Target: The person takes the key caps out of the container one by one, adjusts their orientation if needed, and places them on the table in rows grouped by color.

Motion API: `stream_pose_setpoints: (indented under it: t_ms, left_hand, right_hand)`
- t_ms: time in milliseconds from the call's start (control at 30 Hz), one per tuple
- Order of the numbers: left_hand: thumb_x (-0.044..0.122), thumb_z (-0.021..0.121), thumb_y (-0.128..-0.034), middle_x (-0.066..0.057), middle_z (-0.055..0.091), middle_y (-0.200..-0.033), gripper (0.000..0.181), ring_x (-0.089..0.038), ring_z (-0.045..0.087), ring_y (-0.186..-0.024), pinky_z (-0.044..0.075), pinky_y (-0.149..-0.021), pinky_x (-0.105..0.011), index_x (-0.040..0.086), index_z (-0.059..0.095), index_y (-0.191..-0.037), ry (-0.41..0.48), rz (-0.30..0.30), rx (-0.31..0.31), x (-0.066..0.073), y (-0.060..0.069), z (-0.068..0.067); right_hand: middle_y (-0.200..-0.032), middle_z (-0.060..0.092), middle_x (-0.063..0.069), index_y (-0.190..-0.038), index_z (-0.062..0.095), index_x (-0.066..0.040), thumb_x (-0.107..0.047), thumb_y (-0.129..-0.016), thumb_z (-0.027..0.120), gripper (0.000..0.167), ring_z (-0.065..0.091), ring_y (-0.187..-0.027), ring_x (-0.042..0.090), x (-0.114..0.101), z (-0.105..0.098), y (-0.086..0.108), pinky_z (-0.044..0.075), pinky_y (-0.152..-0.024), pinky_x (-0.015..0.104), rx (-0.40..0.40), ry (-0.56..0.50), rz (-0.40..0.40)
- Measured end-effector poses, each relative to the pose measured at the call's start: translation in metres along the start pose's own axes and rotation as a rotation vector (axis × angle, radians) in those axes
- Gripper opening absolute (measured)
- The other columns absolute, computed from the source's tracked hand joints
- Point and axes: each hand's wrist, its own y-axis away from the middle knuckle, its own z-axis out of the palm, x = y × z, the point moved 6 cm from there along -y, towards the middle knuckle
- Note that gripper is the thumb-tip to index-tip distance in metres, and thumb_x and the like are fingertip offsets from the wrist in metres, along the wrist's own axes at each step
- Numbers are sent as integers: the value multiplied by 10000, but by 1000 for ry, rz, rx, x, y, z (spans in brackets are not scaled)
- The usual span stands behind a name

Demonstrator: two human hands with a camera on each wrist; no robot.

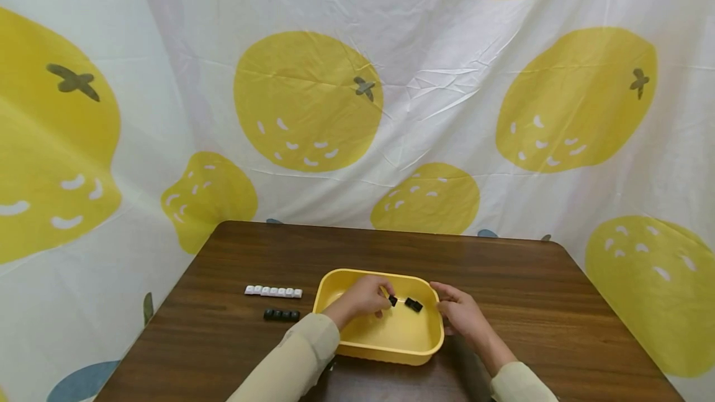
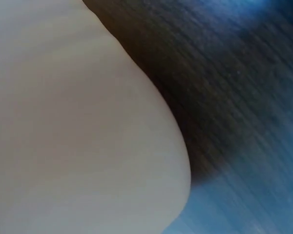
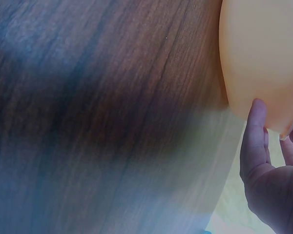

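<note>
A shallow yellow plastic tray (image 1: pixel 391 352) with rounded corners stands on the table. My left hand (image 1: pixel 363 296) reaches over its left side and pinches a small black keycap (image 1: pixel 393 301) with the fingertips, inside the tray. Just right of that, more black keycaps (image 1: pixel 413 304) lie together on the tray floor. At the tray's right end, my right hand (image 1: pixel 462 312) holds the rim. The right wrist view has the fingers (image 3: pixel 255 129) against the tray's outer wall (image 3: pixel 261 53) and the thumb near the rim. A pale curved surface fills much of the left wrist view, without fingers visible.
Left of the tray, a row of white keycaps (image 1: pixel 273 291) lies on the brown wooden table (image 1: pixel 212 340). Nearer to me is a shorter row of black keycaps (image 1: pixel 282 314). A lemon-patterned cloth (image 1: pixel 424 92) hangs behind the table.
</note>
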Motion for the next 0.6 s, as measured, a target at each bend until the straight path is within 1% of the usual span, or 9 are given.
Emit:
stream_pose_setpoints:
  t_ms: [67, 167, 233, 267, 367, 467, 500, 600]
  left_hand:
    - [-75, 655, -805, -118, 626, -666, 160, -263, 637, -550, 414, -455, -243, 15, 675, -937, 16, 3, 12, 1, 1, -2]
    - [-84, 662, -803, -57, 584, -645, 174, -255, 627, -563, 412, -465, -241, 8, 675, -950, 40, 6, 29, 1, 2, -5]
    - [-61, 682, -812, -25, 579, -654, 153, -253, 628, -573, 418, -472, -240, 9, 673, -948, 55, 9, 37, 1, 2, -7]
    - [-40, 687, -831, -28, 592, -674, 125, -271, 636, -588, 453, -489, -270, 9, 671, -944, 63, 12, 38, 2, 3, -8]
    - [29, 686, -896, -107, 646, -742, 33, -292, 637, -601, 528, -553, -373, 17, 669, -922, 90, 21, 42, 2, 4, -9]
    - [67, 663, -937, -175, 678, -814, 55, -326, 641, -618, 550, -604, -453, 20, 671, -911, 95, 30, 50, 3, 5, -11]
    - [59, 668, -932, -196, 681, -823, 48, -328, 639, -613, 547, -588, -430, 14, 671, -916, 97, 34, 54, 3, 5, -11]
    - [53, 691, -908, -175, 684, -809, 76, -344, 652, -636, 516, -551, -338, -3, 673, -957, 79, 41, 63, 3, 6, -14]
  right_hand:
    - [-1158, 609, 248, -1418, 506, -5, -8, -938, 509, 479, 642, -833, 277, 0, 0, 0, 560, -581, 413, -1, -2, 1]
    - [-1156, 609, 241, -1414, 512, -8, -8, -935, 511, 478, 639, -822, 268, 1, 0, -1, 558, -574, 408, 3, 1, 2]
    - [-1146, 613, 230, -1408, 521, -12, -8, -932, 512, 476, 634, -813, 262, 2, -1, -2, 555, -568, 402, 10, 4, 3]
    - [-1139, 617, 224, -1405, 527, -16, -6, -929, 514, 476, 633, -809, 260, 2, -1, -2, 554, -567, 400, 13, 2, 5]
    - [-1131, 623, 223, -1405, 523, -10, -7, -931, 513, 474, 631, -802, 257, 3, -1, -2, 550, -568, 400, 12, 10, 3]
    - [-1130, 630, 216, -1403, 528, -14, -10, -933, 516, 470, 629, -804, 253, 3, -1, -2, 549, -574, 402, 14, 14, 4]
    - [-1131, 629, 216, -1402, 528, -14, -11, -934, 515, 469, 625, -802, 253, 3, -1, -2, 547, -573, 402, 14, 19, 4]
    - [-1129, 625, 210, -1401, 530, -16, -14, -935, 510, 466, 614, -803, 249, 2, -1, -1, 543, -574, 398, 12, 28, 2]
